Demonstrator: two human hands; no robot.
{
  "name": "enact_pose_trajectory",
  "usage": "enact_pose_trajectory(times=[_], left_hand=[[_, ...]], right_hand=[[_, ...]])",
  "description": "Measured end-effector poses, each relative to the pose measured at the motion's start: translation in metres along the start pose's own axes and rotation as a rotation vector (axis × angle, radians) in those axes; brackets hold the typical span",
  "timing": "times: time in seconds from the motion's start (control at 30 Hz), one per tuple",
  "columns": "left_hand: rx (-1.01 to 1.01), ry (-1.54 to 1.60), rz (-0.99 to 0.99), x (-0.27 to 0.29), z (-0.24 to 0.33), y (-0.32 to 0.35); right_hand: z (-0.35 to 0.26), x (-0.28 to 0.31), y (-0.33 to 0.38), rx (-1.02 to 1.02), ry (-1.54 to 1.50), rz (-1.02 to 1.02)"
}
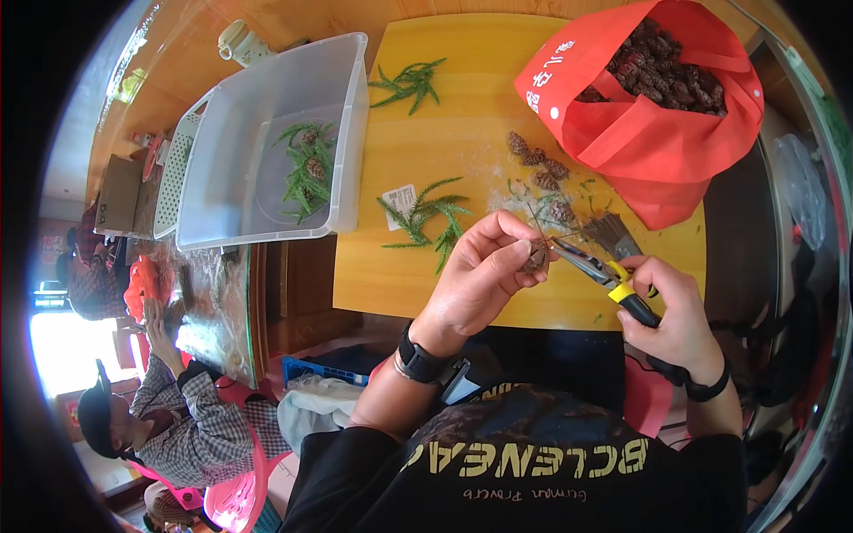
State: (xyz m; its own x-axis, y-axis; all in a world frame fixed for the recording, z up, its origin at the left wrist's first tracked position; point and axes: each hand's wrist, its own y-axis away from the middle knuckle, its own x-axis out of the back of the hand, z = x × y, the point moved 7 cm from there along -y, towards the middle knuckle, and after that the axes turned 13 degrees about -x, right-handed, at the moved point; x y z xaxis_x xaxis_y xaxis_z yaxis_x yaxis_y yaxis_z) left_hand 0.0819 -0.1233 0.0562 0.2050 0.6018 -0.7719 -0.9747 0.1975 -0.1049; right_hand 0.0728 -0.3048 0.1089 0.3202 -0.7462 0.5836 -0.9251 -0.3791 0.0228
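Between the thumb and fingers of my left hand [480,282] is a small brown pine cone [536,258], with thin wire ends sticking out by it. My right hand [671,311] grips pliers [615,282] with black and yellow handles. Their jaws reach the side of the cone; whether they bite on the wire is too small to tell. Just beyond my hands lie several loose pine cones [545,180] and a bundle of thin brown wires [613,233]. Left of them are a green artificial sprig [434,216] touching a white label [399,204], and another green sprig [413,85] farther back.
A red fabric bag [622,147] full of pine cones stands at the back right of the yellow table [400,284]. At the left, a clear plastic bin [354,133] holds green sprigs with cones. A co-worker in a checkered shirt [209,435] sits at another table, lower left.
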Motion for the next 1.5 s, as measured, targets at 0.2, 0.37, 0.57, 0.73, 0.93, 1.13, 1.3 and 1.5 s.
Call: enact_pose_trajectory(times=[0.2, 0.37, 0.57, 0.73, 0.93, 1.13, 1.3, 1.5], left_hand=[[-0.006, 0.036, -0.005, 0.000, -0.003, 0.000], [-0.005, 0.050, -0.015, -0.002, -0.003, -0.001], [0.035, 0.052, 0.003, -0.001, -0.005, -0.001], [0.029, 0.053, -0.002, -0.002, -0.006, -0.001], [0.021, 0.021, 0.017, -0.002, -0.007, -0.003], [0.027, -0.006, 0.037, -0.002, -0.007, -0.001], [-0.048, -0.110, 0.014, 0.000, -0.006, -0.002], [-0.434, -0.753, -0.029, -0.018, 0.018, 0.002]], right_hand=[[-0.002, -0.001, 0.000, 0.009, 0.018, 0.014], [0.000, -0.003, 0.000, -0.025, 0.005, -0.017], [0.004, -0.003, 0.002, -0.064, -0.025, 0.020], [0.007, -0.003, 0.004, -0.096, -0.055, 0.015], [0.007, -0.003, 0.005, -0.085, -0.080, 0.015], [0.011, -0.004, 0.007, -0.099, -0.065, 0.023], [0.015, -0.007, 0.011, -0.099, -0.091, 0.047], [0.019, -0.010, 0.015, -0.229, -0.091, 0.019]])
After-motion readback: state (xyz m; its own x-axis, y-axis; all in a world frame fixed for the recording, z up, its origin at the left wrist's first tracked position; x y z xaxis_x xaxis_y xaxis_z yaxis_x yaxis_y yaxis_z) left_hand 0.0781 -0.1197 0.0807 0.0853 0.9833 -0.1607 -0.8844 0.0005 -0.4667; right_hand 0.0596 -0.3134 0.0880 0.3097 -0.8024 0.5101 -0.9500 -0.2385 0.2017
